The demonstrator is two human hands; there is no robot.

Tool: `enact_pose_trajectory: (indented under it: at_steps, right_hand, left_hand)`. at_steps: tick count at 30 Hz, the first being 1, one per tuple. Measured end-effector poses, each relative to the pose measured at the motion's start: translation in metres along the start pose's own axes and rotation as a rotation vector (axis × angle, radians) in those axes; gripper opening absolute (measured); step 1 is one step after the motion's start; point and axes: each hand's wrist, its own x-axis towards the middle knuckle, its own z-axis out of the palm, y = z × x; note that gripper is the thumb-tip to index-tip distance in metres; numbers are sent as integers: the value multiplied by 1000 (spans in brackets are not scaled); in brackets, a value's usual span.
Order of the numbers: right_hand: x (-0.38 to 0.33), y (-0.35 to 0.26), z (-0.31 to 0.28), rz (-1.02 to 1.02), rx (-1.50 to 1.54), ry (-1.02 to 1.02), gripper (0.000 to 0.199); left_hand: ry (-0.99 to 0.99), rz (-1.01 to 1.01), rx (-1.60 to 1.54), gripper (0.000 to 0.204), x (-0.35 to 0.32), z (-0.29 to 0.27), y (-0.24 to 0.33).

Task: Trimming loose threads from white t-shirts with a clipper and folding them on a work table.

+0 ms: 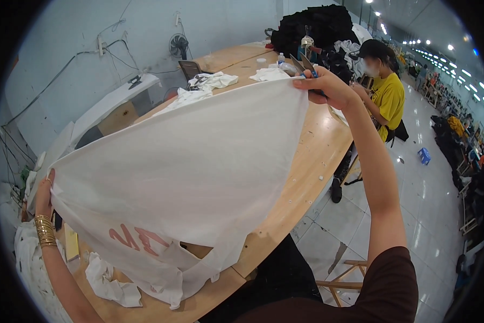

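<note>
Pale wall (53, 48) behind a long wooden table (317, 145). Left to right from where I'm standing: left hand (44, 196), gold bangles (45, 230) at the wrist, grips one end of a white cloth's (188, 156) top edge; cloth hangs stretched between the hands over the table, reddish print (137, 239) low on it; right hand (332, 90) holds the other end plus scissors (309, 64), blades up and apart; further right, co-worker in yellow shirt (388, 97) beside the table

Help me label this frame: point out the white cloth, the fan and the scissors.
White cloth (188, 145): head view, stretched middle.
Fan (178, 46): head view, front grille.
Scissors (308, 64): head view, one blade.
</note>
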Motion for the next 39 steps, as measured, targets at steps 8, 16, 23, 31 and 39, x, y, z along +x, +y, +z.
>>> enact_pose_trajectory:
  at_steps: [8,16,23,31,39]
  right_hand:
    - [63,36,5,190,-265,-41,28]
    - [138,-18,-40,-668,313,742,26]
    - [-35,25,-8,-347,-354,469,28]
    - [-186,201,46,564,-331,-84,19]
    - [-244,229,80,786,-697,-345,16]
  left_hand:
    - [3,175,1367,40,37,15,-27]
    - [393,663,-284,35,50,30,86]
    - [477,464,154,39,-164,48,-18]
    - [172,18,201,35,-310,103,-224]
    - [231,-133,431,39,-371,122,-229]
